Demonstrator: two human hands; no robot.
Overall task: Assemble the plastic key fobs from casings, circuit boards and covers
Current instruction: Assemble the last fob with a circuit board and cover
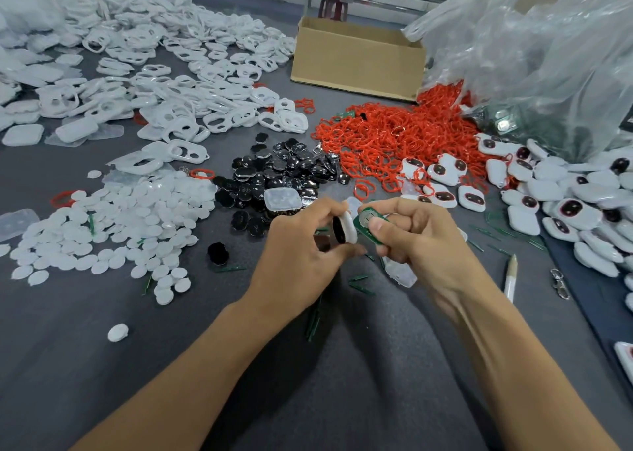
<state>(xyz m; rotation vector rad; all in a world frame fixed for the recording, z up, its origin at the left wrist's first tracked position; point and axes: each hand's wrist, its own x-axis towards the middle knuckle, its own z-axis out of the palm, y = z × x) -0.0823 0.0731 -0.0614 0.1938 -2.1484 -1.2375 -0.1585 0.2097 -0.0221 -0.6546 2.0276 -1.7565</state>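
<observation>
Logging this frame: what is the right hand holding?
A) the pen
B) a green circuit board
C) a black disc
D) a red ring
B: the right hand pinches a green circuit board between thumb and fingers, close beside the white casing that the left hand holds.

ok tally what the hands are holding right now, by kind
white casing: 1, in the left hand
green circuit board: 1, in the right hand
total: 2
a dark bit inside the left hand is too unclear to count
</observation>
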